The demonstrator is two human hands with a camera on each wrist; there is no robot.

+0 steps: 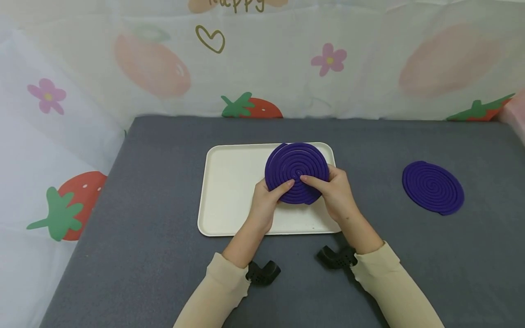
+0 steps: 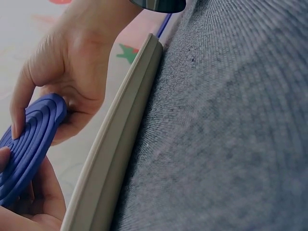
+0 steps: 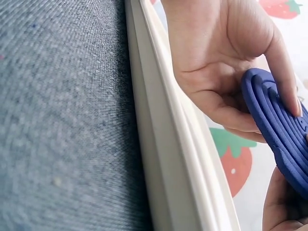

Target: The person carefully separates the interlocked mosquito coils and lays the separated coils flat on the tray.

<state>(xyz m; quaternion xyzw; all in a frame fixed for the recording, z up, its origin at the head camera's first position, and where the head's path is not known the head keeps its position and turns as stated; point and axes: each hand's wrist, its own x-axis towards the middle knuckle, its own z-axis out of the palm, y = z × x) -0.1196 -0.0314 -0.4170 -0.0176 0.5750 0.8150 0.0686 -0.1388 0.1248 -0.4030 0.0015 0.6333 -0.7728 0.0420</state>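
Purple coiled disc (image 1: 297, 157) held above right half of cream tray (image 1: 229, 191); left hand (image 1: 264, 202) and right hand (image 1: 338, 193) pinch opposite sides. Second coiled disc (image 1: 432, 187) well apart, nearer the right hand.

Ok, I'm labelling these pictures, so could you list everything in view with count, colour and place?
Tabletop: one, grey, across the foreground
Tray: one, cream, on the tabletop's middle
Held disc: one, purple, above the tray
Other disc: one, purple, tabletop, right of tray
Backdrop: count unclear, whitish, behind and left of tabletop
Prints: several, red, pink, green, gold, on backdrop
Unclear patch: one, pink, right edge
Left hand, right hand: one each, bare, gripping held disc
Sleeves: two, beige, forearms
Wrist devices: two, black, wrists
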